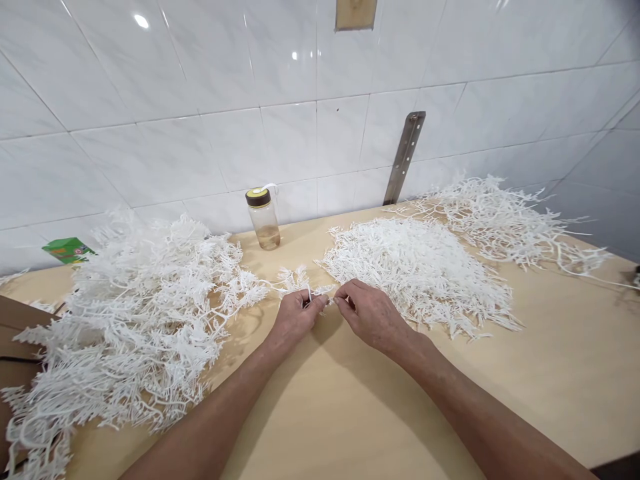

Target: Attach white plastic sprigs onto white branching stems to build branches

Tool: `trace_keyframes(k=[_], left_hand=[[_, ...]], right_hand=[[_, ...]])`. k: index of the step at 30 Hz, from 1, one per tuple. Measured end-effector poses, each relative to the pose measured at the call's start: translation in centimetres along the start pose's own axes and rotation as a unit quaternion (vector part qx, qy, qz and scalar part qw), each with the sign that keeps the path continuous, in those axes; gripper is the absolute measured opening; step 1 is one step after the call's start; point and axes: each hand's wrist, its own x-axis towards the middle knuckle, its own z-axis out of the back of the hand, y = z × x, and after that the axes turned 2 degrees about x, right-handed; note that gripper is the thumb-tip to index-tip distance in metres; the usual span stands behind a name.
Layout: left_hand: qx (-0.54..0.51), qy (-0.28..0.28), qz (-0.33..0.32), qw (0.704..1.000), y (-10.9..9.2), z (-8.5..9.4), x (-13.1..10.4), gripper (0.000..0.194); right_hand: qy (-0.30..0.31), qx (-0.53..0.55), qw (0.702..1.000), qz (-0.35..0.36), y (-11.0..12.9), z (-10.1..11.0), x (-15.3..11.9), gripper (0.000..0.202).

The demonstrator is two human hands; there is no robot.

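Between thumb and fingers, my left hand (296, 317) pinches a white branched plastic strand (293, 280) that looks like a moulding sprue. Its feathery end rises behind the hand and a thin stem trails left toward a big tangled heap of similar sprues (145, 313). Close by on the right, my right hand (373, 313) is closed in a pinch at the small white tips by the left thumb; the fingers partly hide what they grip. Just beyond the right hand lies a pile of short loose white plastic pieces (420, 273).
A clear bottle (264, 223) with a dark and yellow lid stands near the tiled wall. Thin bare white runners (505, 223) lie tangled at the back right. A metal bracket (405, 157) leans upright at the wall. A green packet (69, 250) and a cardboard box (20, 320) are at left.
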Motion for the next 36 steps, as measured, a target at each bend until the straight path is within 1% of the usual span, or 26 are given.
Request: trace_keyframes(k=[2,4,7,10,12,13,14,15,18,19,21,23,25,28,32,36], left_hand=[[0.013,-0.009,-0.006,1.000,-0.1,-0.1,-0.1,0.041],[0.019,-0.019,-0.020,0.999,-0.2,-0.1,-0.3,0.039],[0.003,-0.036,-0.038,0.999,-0.4,-0.1,-0.7,0.038],[-0.021,-0.024,-0.021,0.999,-0.5,0.1,-1.0,0.043],[-0.047,-0.004,-0.008,0.999,-0.5,0.2,-1.0,0.045],[-0.062,0.000,-0.004,0.998,-0.5,0.2,-1.0,0.045],[-0.076,0.002,0.000,0.997,-0.6,0.2,-1.0,0.045],[-0.090,0.004,0.004,0.996,-0.6,0.2,-1.0,0.045],[-0.113,-0.003,0.013,0.993,-0.7,0.1,-0.9,0.045],[-0.116,-0.008,0.016,0.993,-0.7,0.0,-0.9,0.045],[-0.117,-0.019,0.026,0.993,-0.6,0.0,-0.8,0.045],[-0.123,-0.023,0.038,0.991,-0.6,0.0,-0.7,0.046],[-0.132,-0.021,0.040,0.990,-0.5,0.0,-0.5,0.047],[-0.144,-0.012,0.033,0.989,-0.4,0.0,-0.4,0.046],[-0.149,0.006,0.032,0.988,-0.5,0.2,-0.4,0.046],[-0.152,0.013,0.038,0.988,-0.7,0.3,-0.5,0.044]], right_hand=[[-0.006,0.002,1.000,-0.004,-0.1,-0.3,0.0,0.014],[-0.026,0.004,1.000,-0.010,-0.4,-0.5,0.1,0.013],[-0.098,-0.010,0.994,-0.053,-1.5,-0.2,0.4,0.014],[-0.172,-0.015,0.980,-0.101,-2.6,1.1,0.6,0.011],[-0.217,-0.009,0.972,-0.092,-2.7,2.1,0.6,0.009],[-0.233,-0.002,0.969,-0.077,-2.5,2.4,0.6,0.012],[-0.236,0.011,0.970,-0.058,-2.2,2.7,0.5,0.014],[-0.225,0.032,0.973,-0.037,-1.7,2.8,0.4,0.014],[-0.168,0.107,0.980,0.018,0.2,2.5,0.1,0.014],[-0.158,0.122,0.979,0.035,0.7,2.2,0.0,0.014],[-0.155,0.129,0.977,0.068,1.3,1.5,-0.2,0.014],[-0.149,0.117,0.977,0.094,1.2,0.7,-0.3,0.013],[-0.139,0.103,0.980,0.103,0.9,0.1,-0.4,0.014],[-0.136,0.086,0.982,0.097,0.4,-0.4,-0.3,0.014],[-0.139,0.085,0.982,0.091,0.3,-0.5,-0.1,0.015],[-0.121,0.091,0.985,0.086,0.4,-0.5,-0.2,0.013]])
